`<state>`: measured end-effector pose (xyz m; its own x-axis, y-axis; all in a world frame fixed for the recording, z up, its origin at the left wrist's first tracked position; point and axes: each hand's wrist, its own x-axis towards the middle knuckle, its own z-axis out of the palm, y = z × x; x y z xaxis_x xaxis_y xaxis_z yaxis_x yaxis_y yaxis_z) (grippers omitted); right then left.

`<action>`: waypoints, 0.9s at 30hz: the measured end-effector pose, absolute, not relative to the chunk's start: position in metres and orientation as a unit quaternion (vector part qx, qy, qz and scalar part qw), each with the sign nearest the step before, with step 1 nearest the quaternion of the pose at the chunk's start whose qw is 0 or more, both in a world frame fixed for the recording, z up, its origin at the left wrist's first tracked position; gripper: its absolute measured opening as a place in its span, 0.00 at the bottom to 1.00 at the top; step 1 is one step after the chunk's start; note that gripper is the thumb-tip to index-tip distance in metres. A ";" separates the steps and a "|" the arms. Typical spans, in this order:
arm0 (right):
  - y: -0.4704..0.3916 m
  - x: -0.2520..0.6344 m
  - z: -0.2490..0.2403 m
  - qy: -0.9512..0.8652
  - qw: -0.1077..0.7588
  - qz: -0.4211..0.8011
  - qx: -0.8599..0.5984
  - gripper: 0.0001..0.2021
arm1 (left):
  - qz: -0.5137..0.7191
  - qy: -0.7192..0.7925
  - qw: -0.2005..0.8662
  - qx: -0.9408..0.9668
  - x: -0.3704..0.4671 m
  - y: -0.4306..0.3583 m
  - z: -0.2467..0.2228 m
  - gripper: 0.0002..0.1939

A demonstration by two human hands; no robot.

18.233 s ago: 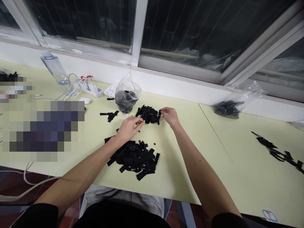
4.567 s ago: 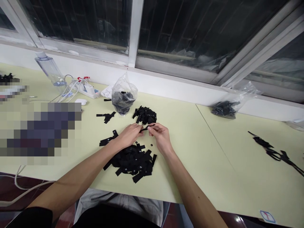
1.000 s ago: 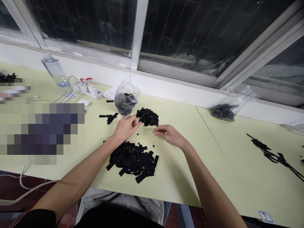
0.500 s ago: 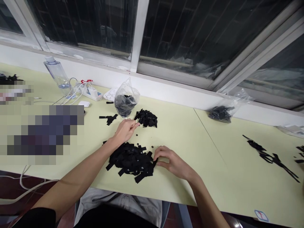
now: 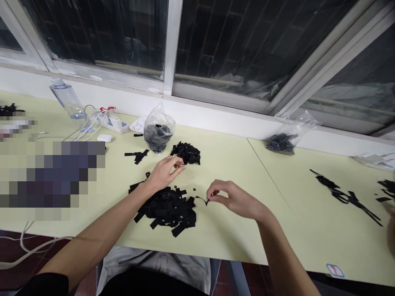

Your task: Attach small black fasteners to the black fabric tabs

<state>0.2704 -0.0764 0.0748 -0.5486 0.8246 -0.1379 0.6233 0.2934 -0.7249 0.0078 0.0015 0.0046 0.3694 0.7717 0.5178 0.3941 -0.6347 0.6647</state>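
Observation:
My right hand point(image 5: 233, 198) pinches a thin black fabric strip point(image 5: 203, 200), which hangs between thumb and fingertips just right of the large pile. That large pile of short black fabric strips point(image 5: 168, 207) lies in front of me, some pieces showing small white marks. Reaching over its far edge, my left hand point(image 5: 165, 173) has thumb and fingers apart, and I see nothing between them. Just beyond its fingertips is a smaller pile of black strips point(image 5: 187, 153). Small black rings point(image 5: 194, 189) lie on the table between the two piles.
A clear bag of black pieces point(image 5: 159, 137) stands behind the small pile, with loose strips point(image 5: 137, 156) to its left. Further left are a water bottle point(image 5: 69, 100) and a power strip with cables point(image 5: 112, 122). Another bag point(image 5: 280, 144) and black straps point(image 5: 345, 195) lie right.
My right hand has drawn the strip away from the large pile, up and to the right. My left hand's fingers have parted near the small pile. The view has shifted slightly.

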 end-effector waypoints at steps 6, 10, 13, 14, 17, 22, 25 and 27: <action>-0.048 0.243 0.097 -0.813 0.183 0.365 -0.415 0.08 | 0.432 0.296 0.311 0.793 0.014 -0.008 0.011 0.11; -0.025 0.225 0.088 -0.823 0.218 0.336 -0.403 0.08 | 0.434 0.295 0.441 0.728 0.018 -0.005 0.007 0.11; -0.009 0.216 0.075 -0.823 0.263 0.285 -0.415 0.07 | 0.457 0.295 0.533 0.647 0.018 0.002 0.002 0.13; -0.005 0.213 0.070 -0.822 0.276 0.269 -0.419 0.07 | 0.462 0.295 0.553 0.628 0.018 0.005 0.000 0.14; 0.003 0.205 0.056 -0.820 0.311 0.219 -0.429 0.07 | 0.471 0.304 0.572 0.599 0.015 0.012 -0.005 0.15; -0.002 0.192 0.037 -0.809 0.367 0.130 -0.440 0.07 | 0.477 0.320 0.578 0.580 0.014 0.018 -0.010 0.16; -0.006 0.185 0.028 -0.805 0.386 0.098 -0.440 0.07 | 0.482 0.333 0.572 0.574 0.014 0.018 -0.013 0.17; -0.008 0.181 0.021 -0.793 0.406 0.067 -0.449 0.07 | 0.485 0.342 0.568 0.570 0.014 0.018 -0.014 0.17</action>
